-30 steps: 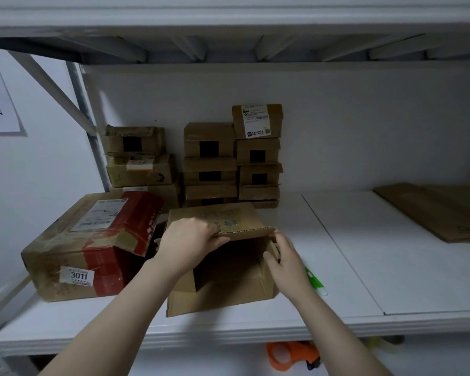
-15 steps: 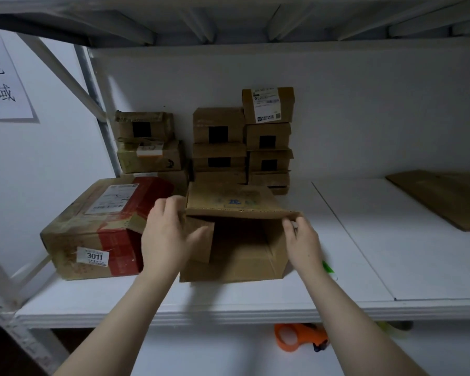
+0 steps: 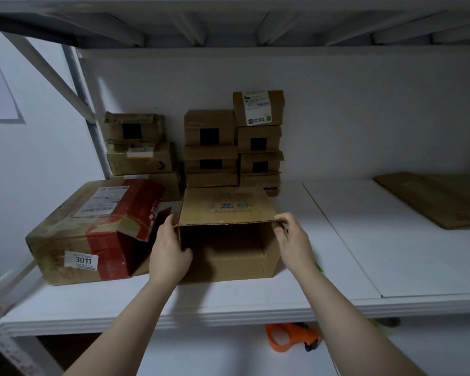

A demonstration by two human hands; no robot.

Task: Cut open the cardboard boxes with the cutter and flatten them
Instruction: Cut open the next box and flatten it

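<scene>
An opened brown cardboard box (image 3: 228, 207) lies on its side on the white shelf (image 3: 364, 256), its open end facing me. My left hand (image 3: 170, 253) grips the box's left wall, thumb inside the opening. My right hand (image 3: 293, 242) holds the right top corner, fingers curled over the edge. Behind my right wrist a small green piece (image 3: 319, 267) shows, probably the cutter; most of it is hidden.
A large taped box (image 3: 92, 229) labelled 3011 sits at the left. Stacks of small boxes (image 3: 234, 147) stand against the back wall. Flattened cardboard (image 3: 440, 199) lies at the far right. An orange tape dispenser (image 3: 291, 336) sits on the lower shelf.
The box's side flaps have been folded back and its end now stands fully open. My left hand moved from the top to the left wall; my right hand rose to the top right corner.
</scene>
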